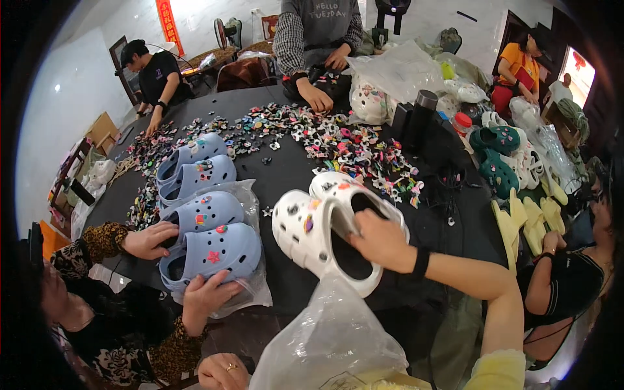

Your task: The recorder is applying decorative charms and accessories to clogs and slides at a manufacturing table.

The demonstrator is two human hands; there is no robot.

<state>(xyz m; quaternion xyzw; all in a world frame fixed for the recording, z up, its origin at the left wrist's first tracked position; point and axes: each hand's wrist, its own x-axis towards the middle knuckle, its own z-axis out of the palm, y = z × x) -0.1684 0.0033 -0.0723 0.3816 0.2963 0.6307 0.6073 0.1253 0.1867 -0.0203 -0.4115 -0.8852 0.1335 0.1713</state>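
A pair of white clogs (305, 229) with colourful charms tilts above the black table in front of me. My right hand (382, 242), with a black wristband, reaches across their openings. Its fingers dip inside and grip the clogs; the fingertips are hidden. Below the heel hangs a clear plastic bag (325, 338), close to or around the heel; I cannot tell which. At the lower edge, my left hand (224, 372) wears a ring and has curled fingers, partly cut off by the frame. It is beside the bag, and whatever it holds is hidden.
To the left, a person's hands (211, 296) touch blue clogs (221, 250) on plastic. Loose shoe charms (351, 146) spread across the table's far side, where two more people work. Green clogs (499, 174), yellow slippers (533, 224) and a black bottle (422, 114) stand right.
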